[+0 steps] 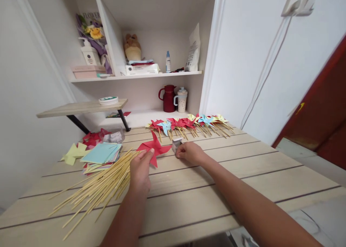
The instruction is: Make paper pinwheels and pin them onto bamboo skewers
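Note:
My left hand (140,167) pinches a red paper pinwheel (154,147) by one blade, just above the wooden table (243,167). My right hand (190,152) rests on the table to the pinwheel's right, its fingers curled at a small grey-white box (176,144). A loose heap of thin bamboo sticks (100,185) lies left of my left hand. Behind both hands, a row of finished pinwheels on sticks (189,124), red, blue and yellow, lies along the table's back edge.
A stack of coloured paper squares (101,155) and yellow and red scraps lie at the left. A small raised wooden shelf (81,108) stands back left. The wall shelves hold a red jug (169,97), a cup, bottles and a plush toy.

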The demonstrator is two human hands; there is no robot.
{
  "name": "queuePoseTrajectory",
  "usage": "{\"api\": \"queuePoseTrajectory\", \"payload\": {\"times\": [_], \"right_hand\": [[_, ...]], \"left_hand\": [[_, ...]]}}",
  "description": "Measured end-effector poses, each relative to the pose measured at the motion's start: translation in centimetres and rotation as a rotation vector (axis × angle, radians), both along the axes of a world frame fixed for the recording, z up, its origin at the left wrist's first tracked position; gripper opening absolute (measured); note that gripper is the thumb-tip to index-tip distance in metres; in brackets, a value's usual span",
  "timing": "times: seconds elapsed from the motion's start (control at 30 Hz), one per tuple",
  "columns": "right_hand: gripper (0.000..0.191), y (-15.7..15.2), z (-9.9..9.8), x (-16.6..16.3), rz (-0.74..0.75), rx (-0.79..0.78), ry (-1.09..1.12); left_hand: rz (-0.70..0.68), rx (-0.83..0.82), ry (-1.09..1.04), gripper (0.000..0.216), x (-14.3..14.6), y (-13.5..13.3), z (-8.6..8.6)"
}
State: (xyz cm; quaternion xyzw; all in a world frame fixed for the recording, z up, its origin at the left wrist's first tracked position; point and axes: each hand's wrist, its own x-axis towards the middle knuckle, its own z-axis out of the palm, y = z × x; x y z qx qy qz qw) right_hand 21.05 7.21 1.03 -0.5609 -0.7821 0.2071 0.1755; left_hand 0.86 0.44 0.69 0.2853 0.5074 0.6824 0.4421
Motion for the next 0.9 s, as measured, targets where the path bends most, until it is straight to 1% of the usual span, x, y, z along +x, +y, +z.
{"api": "queuePoseTrajectory", "payload": {"times": [0.17,0.27,0.4,0.5,0.63,0.8,0.9], "right_hand": [[0.017,0.0,0.0,-0.3,0.002,-0.013,-0.023],[0.017,-0.2,0.2,0.0,0.059,-0.053,-0.017],[0.015,-0.5,0.3,0.2,0.172,-0.127,-0.015],[0.013,-0.7,0.3,0.2,0.215,-0.154,-0.009],[0.012,-0.8,0.2,0.1,0.221,-0.175,0.016],[0.012,-0.9,0.1,0.0,0.196,-0.198,0.064],[0.010,-1.0,0.0,0.0,0.182,-0.209,0.104]], "left_hand": [[0.021,-0.007,-0.022,0.023,0.0,0.0,0.0],[0.013,-0.009,-0.035,0.023,0.2,-0.1,0.3],[-0.020,0.011,-0.063,0.024,0.4,-0.3,0.6],[-0.034,-0.009,-0.078,0.025,0.5,-0.3,0.6],[-0.078,-0.015,-0.073,0.023,0.5,-0.2,0.5],[-0.049,-0.056,-0.096,0.027,0.4,-0.2,0.4],[-0.083,-0.042,-0.099,0.027,0.6,-0.4,0.6]]}}
